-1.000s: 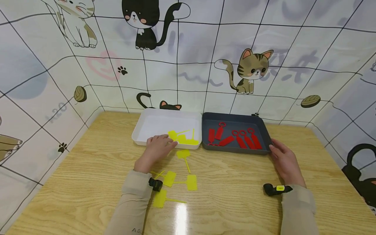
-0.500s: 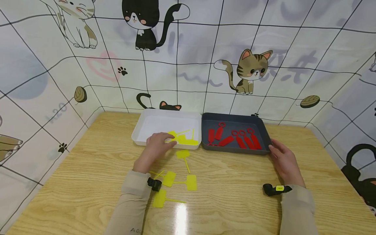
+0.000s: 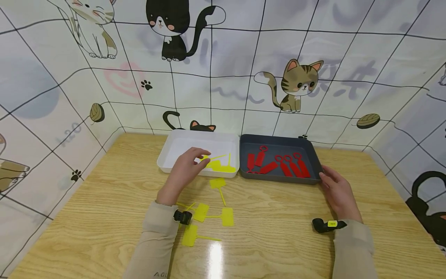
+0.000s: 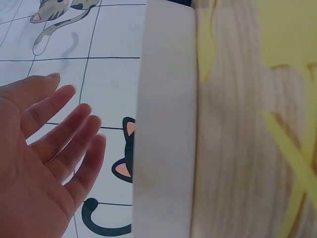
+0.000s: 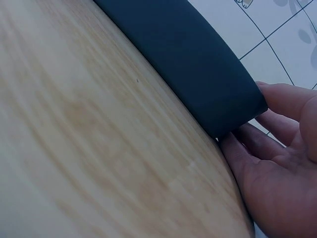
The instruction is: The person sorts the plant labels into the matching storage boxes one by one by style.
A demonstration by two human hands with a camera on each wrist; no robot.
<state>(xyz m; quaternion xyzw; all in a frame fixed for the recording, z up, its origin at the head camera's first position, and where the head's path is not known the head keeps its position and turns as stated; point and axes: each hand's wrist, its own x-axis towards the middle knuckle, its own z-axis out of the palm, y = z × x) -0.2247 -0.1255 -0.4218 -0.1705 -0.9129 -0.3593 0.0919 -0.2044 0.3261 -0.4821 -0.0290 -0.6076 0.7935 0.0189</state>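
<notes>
**Yellow tag let go, left hand lifted off the white tray**

So, the small but useful change: the left hand [image 3: 186,167] has been raised from the front edge of the white, shallow, rectangular plastic-looking tray [image 3: 181,145], where its fingertips were kept low a second ago. In the left wrist view nothing is held; the fingers are relaxed and spread a bit, palm bare.

Just below and beyond those fingertips, several flat yellow tags with thin stems [image 3: 223,169] are seen lying in the tray, partly overlapped, so no exact count can be given. It can be guessed that one of them has just been released there, so that bit of the work looks done.

Not everything is in, though. At least four more loose yellow tags [image 3: 227,217] are scattered on the light wood-grain table [image 3: 271,228], between the left wrist and the tray and to the right of the left forearm.

Meanwhile nothing much is changed by the right hand [image 3: 339,193]: the near corner of the dark grey, shallow, rectangular tray [image 3: 285,145] is gripped between thumb and fingers. Red flat tags with ring ends [image 3: 268,167] are contained in it, left of that hand.
</notes>
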